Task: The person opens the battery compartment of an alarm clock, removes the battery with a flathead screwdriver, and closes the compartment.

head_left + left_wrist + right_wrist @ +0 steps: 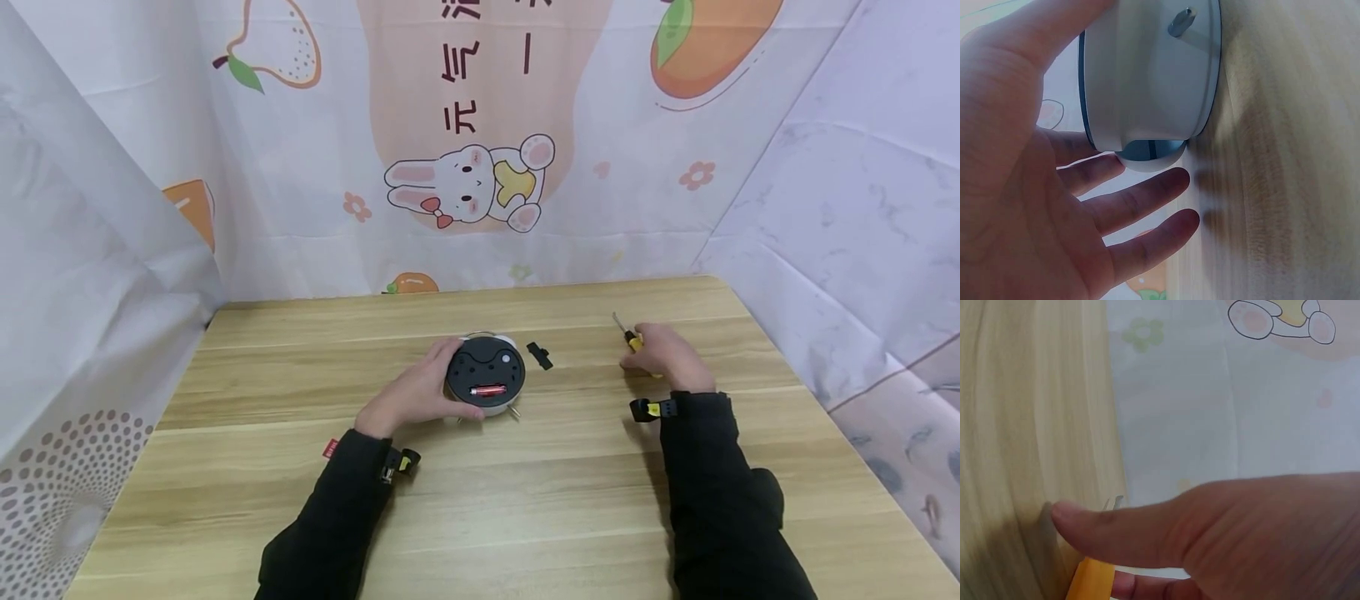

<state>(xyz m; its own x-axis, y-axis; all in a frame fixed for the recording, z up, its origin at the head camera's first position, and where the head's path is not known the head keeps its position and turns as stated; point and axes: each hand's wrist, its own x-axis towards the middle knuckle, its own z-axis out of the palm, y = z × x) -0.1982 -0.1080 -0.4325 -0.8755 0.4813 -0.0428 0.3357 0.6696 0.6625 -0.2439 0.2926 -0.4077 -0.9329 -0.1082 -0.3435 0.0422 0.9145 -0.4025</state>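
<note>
Spanning pale wood, table (525, 517) meets cartoon-printed curtains (480, 125).

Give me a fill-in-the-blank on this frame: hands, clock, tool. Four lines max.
1. The left hand grips the alarm clock, which lies face ____ on the table.
2. The open compartment holds a ____ battery.
3. The right hand rests on a screwdriver with a ____ handle.
4. The black cover lies to the clock's ____.

Missing words: down; red; yellow; right
</note>
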